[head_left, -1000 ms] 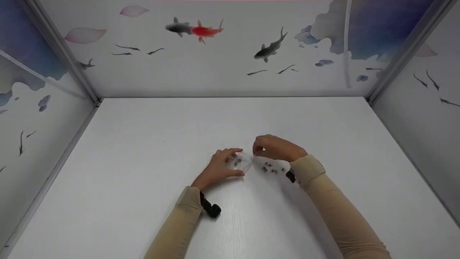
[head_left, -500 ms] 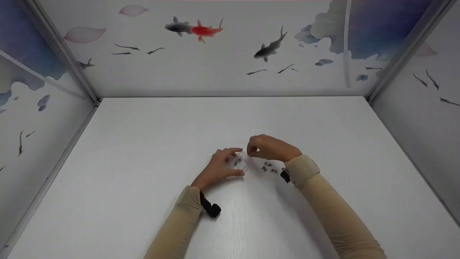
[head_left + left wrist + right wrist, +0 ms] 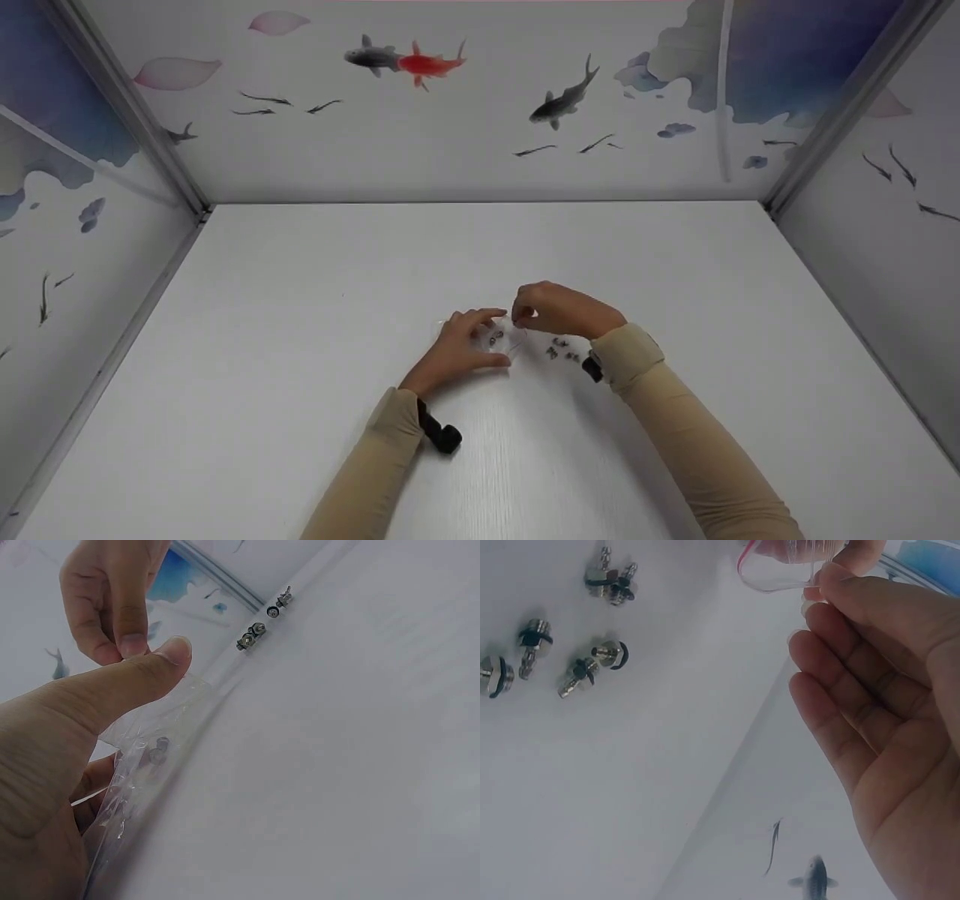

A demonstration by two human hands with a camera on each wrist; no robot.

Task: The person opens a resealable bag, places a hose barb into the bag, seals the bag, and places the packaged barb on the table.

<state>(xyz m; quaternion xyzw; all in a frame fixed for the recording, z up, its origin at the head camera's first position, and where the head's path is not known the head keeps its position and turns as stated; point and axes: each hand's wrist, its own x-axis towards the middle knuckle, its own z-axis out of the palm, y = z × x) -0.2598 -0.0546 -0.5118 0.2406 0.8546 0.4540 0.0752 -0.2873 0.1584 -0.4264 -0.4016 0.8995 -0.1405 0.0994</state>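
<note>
My left hand (image 3: 457, 345) holds a clear zip-lock bag (image 3: 511, 343) between its thumb and its fingers. Inside the bag are a few small metal fittings (image 3: 159, 751), blurred by the plastic in the left wrist view. At the bag's mouth, my right hand (image 3: 566, 309) pinches the edge with thumb and forefinger, its other fingers loosely bent. The bag's red seal line shows in the right wrist view. On the table beside the bag lie several barbed metal hose fittings (image 3: 535, 641) with black rings, under and left of my right wrist.
The white table (image 3: 300, 255) is ringed by panels printed with fish (image 3: 431, 64) and leaves. Metal posts stand at its two back corners. A black wrist camera (image 3: 448, 439) hangs below the left sleeve, another (image 3: 592, 368) below the right.
My right hand has moved a little left, towards the left hand, and the bag's mouth has shifted with it. The left hand and the loose fittings have stayed in place.
</note>
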